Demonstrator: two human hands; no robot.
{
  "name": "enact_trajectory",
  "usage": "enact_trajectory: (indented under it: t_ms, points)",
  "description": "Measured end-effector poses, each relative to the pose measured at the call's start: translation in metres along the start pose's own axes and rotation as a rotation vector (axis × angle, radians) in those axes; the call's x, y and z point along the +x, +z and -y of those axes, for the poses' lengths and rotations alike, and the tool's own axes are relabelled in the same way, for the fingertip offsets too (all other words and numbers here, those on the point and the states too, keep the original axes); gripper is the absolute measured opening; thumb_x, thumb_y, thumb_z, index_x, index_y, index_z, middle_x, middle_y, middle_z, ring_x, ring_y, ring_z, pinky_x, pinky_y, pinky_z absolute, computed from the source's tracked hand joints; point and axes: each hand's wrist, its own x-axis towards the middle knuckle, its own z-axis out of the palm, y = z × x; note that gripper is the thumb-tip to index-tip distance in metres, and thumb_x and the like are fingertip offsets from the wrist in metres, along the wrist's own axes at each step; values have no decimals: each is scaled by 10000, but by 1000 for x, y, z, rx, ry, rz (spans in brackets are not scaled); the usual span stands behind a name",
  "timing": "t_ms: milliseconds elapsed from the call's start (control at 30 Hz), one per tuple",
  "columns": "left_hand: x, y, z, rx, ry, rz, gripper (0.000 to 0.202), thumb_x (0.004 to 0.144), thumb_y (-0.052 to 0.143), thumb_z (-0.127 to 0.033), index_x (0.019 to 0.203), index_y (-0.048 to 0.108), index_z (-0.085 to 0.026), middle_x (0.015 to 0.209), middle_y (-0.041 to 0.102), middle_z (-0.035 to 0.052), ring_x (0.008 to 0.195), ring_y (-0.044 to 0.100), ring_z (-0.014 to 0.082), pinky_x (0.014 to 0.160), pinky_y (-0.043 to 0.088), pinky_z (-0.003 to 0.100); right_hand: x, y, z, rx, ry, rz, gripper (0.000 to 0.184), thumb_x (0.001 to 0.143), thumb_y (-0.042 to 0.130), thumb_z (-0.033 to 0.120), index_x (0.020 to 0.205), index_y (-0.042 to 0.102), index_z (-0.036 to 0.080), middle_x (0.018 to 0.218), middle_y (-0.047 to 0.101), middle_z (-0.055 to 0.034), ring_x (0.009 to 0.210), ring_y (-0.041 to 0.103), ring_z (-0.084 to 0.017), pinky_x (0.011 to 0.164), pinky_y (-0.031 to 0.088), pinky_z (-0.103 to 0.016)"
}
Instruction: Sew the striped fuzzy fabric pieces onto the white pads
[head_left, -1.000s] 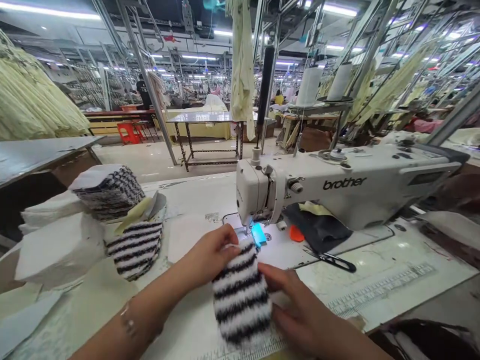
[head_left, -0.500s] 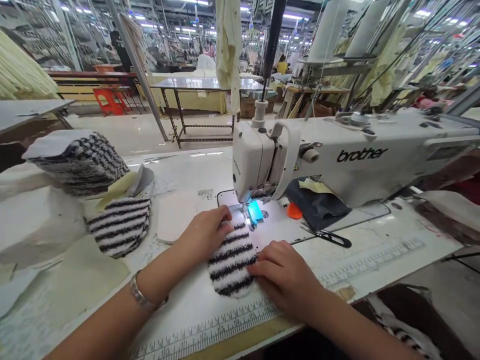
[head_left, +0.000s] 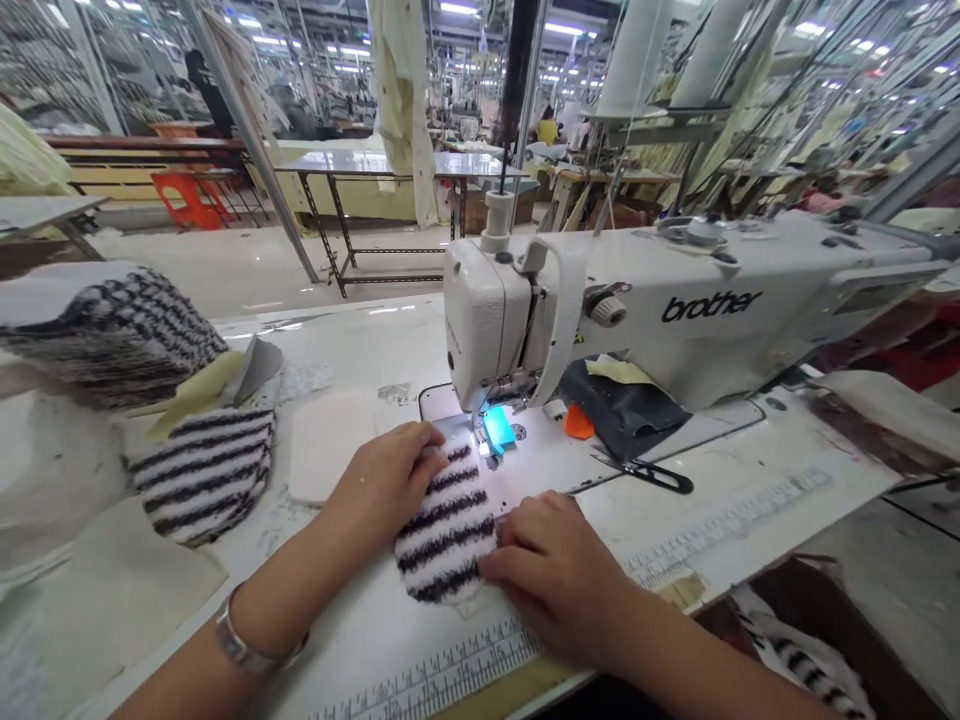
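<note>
A black-and-white striped fuzzy fabric piece (head_left: 444,525) with a rounded near end lies flat, its far end close to the needle of the white sewing machine (head_left: 495,320). My left hand (head_left: 394,468) is closed on its upper left edge, beside the presser foot. At the lower right edge, my right hand (head_left: 559,565) pinches the same piece between thumb and fingers. A bright blue guide (head_left: 498,428) glows in the lamp light right of the needle.
To the left are a stack of striped pieces (head_left: 161,340), another striped pile (head_left: 210,470) and a white pad (head_left: 330,445). Thread snips (head_left: 652,474), an orange piece (head_left: 578,422) and dark cloth (head_left: 630,405) lie on the right. A printed ruler (head_left: 450,665) runs along the front edge.
The whole view has shifted, so most things appear farther left. My right hand has slid a little toward the piece's near end; my left hand keeps its place on the fabric.
</note>
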Motion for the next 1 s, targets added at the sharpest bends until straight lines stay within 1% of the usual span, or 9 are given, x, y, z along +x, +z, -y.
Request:
enact_trajectory:
  t_ms: [133,200,300,400,600,800,900,1000]
  points:
    - [-5,-2,1,-14,-9,61,199,849,442,-322,943,581,-215,941,665,28,865,612,216,758,462,338,-1,-1,1,-3,-50,5,180,772,449,89,810,598,182,699,515,-12,676,435,-147,631,262,-304]
    - [-7,-2,1,-27,-4,66,239,867,409,-349,952,594,-225,944,667,23,873,613,211,767,462,337,-1,-1,2,-20,-53,1,186,790,438,100,828,599,185,697,521,-10,675,434,-147,635,263,-309]
    - [-8,0,2,-32,22,33,269,881,380,-360,932,610,-230,908,665,14,841,617,196,746,462,321,0,-3,2,-29,-48,3,209,816,401,119,783,598,180,662,502,-5,651,421,-147,625,257,-311]
    - [-6,3,4,-23,44,6,259,877,394,-354,912,617,-227,877,657,8,806,617,187,718,460,309,1,-5,2,13,-84,-5,196,815,409,134,749,590,169,646,486,3,633,410,-142,612,250,-305]
    - [-2,6,3,2,47,-34,223,870,429,-328,871,620,-212,874,644,15,781,607,180,712,451,303,0,-5,2,5,-91,26,194,812,418,127,766,599,181,650,499,-3,638,425,-150,640,269,-306]
    - [-4,4,1,20,41,-51,166,861,477,-280,839,619,-196,840,636,20,770,590,180,701,441,297,-1,-3,0,48,-110,11,183,848,429,111,820,605,155,665,532,-14,663,444,-152,649,283,-303]
    - [-6,5,0,46,63,-73,148,873,486,-255,842,614,-189,833,624,18,746,584,176,669,440,291,-1,-2,1,63,-129,-5,157,834,454,103,823,606,141,661,529,-15,648,429,-146,642,286,-301]
    - [-8,7,0,101,113,-106,135,880,498,-241,848,615,-181,840,610,25,782,578,187,684,444,298,-2,-1,1,48,-141,12,148,832,468,114,810,611,144,652,522,-11,644,426,-145,656,295,-311]
